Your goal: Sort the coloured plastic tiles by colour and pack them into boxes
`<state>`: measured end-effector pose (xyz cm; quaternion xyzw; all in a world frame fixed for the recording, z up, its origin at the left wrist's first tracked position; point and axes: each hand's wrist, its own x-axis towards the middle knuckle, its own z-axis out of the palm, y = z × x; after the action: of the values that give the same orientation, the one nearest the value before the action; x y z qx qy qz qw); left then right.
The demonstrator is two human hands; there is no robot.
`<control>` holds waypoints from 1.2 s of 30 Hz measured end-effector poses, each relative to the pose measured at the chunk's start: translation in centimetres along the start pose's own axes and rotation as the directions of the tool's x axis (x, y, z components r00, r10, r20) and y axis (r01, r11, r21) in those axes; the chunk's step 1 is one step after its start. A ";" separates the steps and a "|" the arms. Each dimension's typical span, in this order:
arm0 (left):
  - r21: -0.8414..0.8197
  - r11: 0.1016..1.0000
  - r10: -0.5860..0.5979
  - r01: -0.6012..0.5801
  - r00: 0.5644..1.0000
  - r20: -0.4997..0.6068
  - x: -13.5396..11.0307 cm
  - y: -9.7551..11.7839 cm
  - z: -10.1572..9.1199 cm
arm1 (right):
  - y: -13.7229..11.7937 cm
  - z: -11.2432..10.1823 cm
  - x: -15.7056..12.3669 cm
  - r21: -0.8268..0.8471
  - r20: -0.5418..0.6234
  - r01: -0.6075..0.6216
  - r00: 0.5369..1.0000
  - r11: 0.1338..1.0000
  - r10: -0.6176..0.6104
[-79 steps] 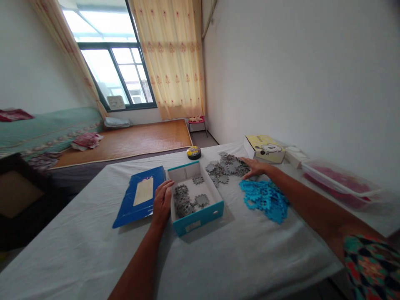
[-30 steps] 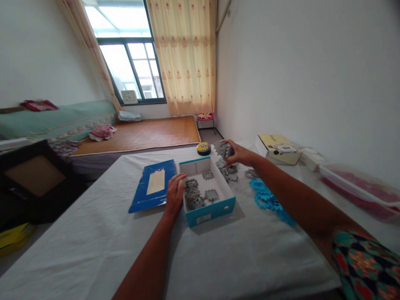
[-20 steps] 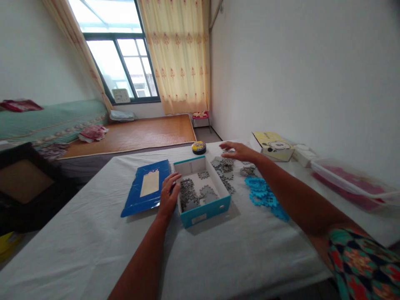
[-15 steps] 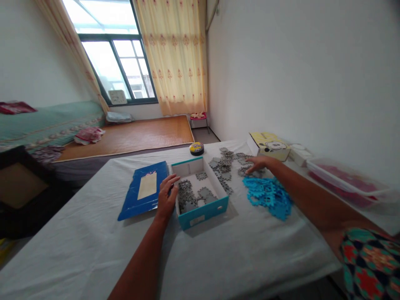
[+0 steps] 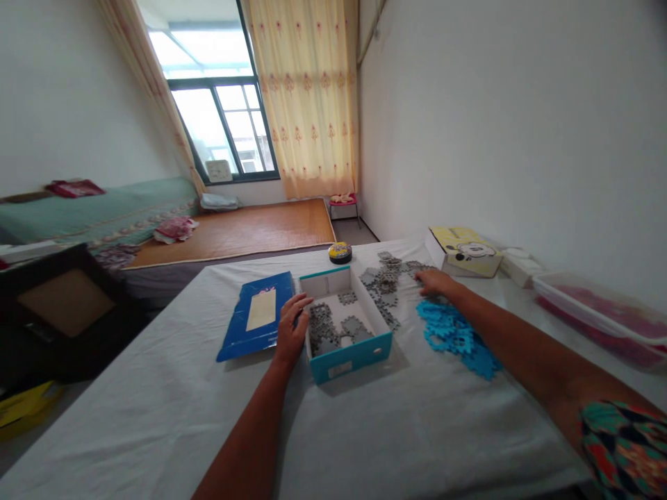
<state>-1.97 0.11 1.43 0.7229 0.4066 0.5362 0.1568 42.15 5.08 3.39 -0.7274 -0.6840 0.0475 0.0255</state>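
A teal cardboard box sits open on the white-covered table, with several grey interlocking pieces inside. My left hand rests against the box's left wall, fingers curled over its rim. To the right of the box lies a loose heap of grey pieces. My right hand lies palm down with fingers spread at the right side of that heap. Just in front of the right hand lies a pile of blue pieces.
The blue box lid lies left of the box. A round yellow tin stands behind it. A yellow cartoon box, a white item and a clear bin with pink contents line the wall on the right. A bed stands beyond the table.
My right hand dropped a handful of grey pieces into the box, then went back to the loose grey heap and now lies on it. The left hand stayed on the box.
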 end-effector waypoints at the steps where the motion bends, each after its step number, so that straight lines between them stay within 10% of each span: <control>1: -0.001 1.000 -0.002 0.002 1.000 -0.004 0.0 0.1 0.0 | 0.0 -0.5 -0.2 0.012 -0.026 -0.009 1.000 1.000 0.009; 6: -0.005 1.000 0.004 -0.004 1.000 0.001 0.1 0.2 0.0 | -5.7 -4.2 -1.6 0.310 -0.179 0.155 0.979 0.938 -0.102; 10: -0.017 1.000 -0.006 0.006 1.000 0.007 0.1 0.1 -0.2 | -13.5 -6.4 -2.4 0.565 -0.257 0.583 0.797 0.583 -0.547; 12: -0.030 0.999 -0.020 0.020 1.000 0.001 0.1 0.0 -0.4 | -15.2 -6.8 -1.5 0.535 -0.253 0.652 0.731 0.538 -0.634; 15: -0.024 0.999 -0.032 0.031 0.999 -0.027 0.2 -0.1 -0.8 | -14.3 -6.1 1.6 0.390 -0.284 0.584 0.812 0.712 -0.510; 19: -0.029 0.999 -0.043 0.041 0.998 -0.044 0.2 0.3 -1.0 | -12.3 -2.7 5.7 0.137 -0.036 0.423 0.906 0.896 -0.422; 29: -0.024 0.999 -0.048 0.048 0.999 -0.008 0.1 0.7 -0.9 | -9.9 2.0 8.1 0.072 0.140 0.303 0.940 0.950 -0.311; 36: -0.020 0.999 -0.027 0.026 0.999 -0.022 0.1 0.2 -0.6 | -7.6 2.4 6.7 -0.006 0.030 0.324 0.946 0.946 -0.324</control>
<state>-2.41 -0.04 1.86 0.7098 0.4126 0.5461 0.1665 34.71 12.17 1.58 -0.6045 -0.7948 0.0494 0.0189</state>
